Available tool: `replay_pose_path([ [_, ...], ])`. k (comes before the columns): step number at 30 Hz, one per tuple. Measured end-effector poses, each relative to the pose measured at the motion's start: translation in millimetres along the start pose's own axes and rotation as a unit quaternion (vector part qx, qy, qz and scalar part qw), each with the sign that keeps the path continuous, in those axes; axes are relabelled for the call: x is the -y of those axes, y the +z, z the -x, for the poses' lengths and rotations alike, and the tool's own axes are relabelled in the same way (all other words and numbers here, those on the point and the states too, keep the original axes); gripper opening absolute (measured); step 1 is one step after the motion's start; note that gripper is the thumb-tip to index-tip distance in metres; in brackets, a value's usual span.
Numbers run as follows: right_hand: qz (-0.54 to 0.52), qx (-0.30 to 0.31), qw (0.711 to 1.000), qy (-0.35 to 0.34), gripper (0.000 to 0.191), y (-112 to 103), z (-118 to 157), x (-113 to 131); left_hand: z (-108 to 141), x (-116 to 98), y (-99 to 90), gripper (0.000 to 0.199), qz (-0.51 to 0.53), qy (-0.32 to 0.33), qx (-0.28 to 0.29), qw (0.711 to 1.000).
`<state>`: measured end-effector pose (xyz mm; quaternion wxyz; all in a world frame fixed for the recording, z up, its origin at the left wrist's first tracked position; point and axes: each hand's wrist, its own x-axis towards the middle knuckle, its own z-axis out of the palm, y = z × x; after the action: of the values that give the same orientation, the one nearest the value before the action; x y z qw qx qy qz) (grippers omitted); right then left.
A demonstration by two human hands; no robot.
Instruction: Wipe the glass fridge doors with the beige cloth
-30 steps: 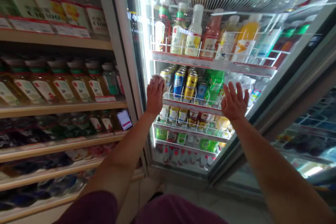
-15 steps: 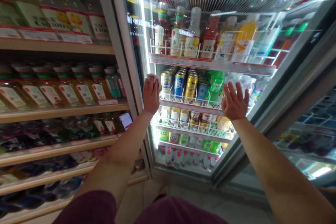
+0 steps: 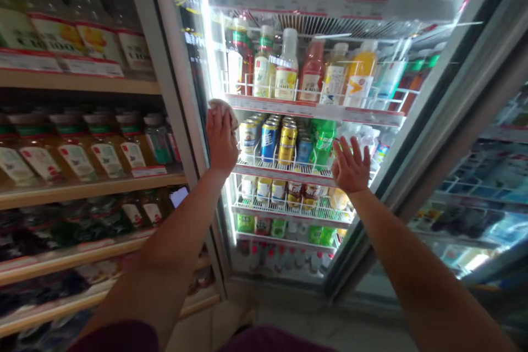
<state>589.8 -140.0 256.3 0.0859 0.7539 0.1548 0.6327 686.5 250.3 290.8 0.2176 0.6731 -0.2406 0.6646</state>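
My left hand [image 3: 221, 140] presses a pale cloth [image 3: 225, 110] to the glass door, near its left edge by the bright light strip. The fingers lie over the cloth and cover most of it. My right hand [image 3: 350, 165] is held up with fingers spread, nothing in it, in front of the door's right side; whether it touches the glass I cannot tell. Behind the glass, between my hands, stand drink cans, among them a gold can [image 3: 287, 143] and a blue can [image 3: 269, 140], plus green bottles [image 3: 323, 140] partly behind my right fingers.
Left of the cooler, wooden shelves [image 3: 82, 190] hold rows of bottled drinks. A phone-like lit screen [image 3: 179, 196] shows by the shelf's right end. The metal door frame [image 3: 396, 187] runs down on the right, with another glass-fronted cooler [image 3: 466, 214] beyond it.
My view has shifted, so the cooler's upper shelf shows more. My left hand with the cloth has moved slightly up the glass. My right hand stays spread in front of the door.
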Motion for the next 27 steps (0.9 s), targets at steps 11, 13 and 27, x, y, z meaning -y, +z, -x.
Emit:
replay_pose_path([
  [11, 0.021, 0.014, 1.0, -0.002, 0.057, -2, -2, 2, -3, -57, 24.8, 0.051, 0.037, 0.091, 0.039, 0.994],
  [13, 0.003, 0.014, 1.0, 0.002, 0.059, -2, -2, 2, -39, -49, 29.2, 0.048, 0.036, 0.082, 0.022, 0.996],
  [27, -0.017, 0.015, 1.0, 0.008, 0.059, -2, -4, 2, -34, -112, 35.3, 0.05, 0.02, 0.209, 0.125, 0.97],
])
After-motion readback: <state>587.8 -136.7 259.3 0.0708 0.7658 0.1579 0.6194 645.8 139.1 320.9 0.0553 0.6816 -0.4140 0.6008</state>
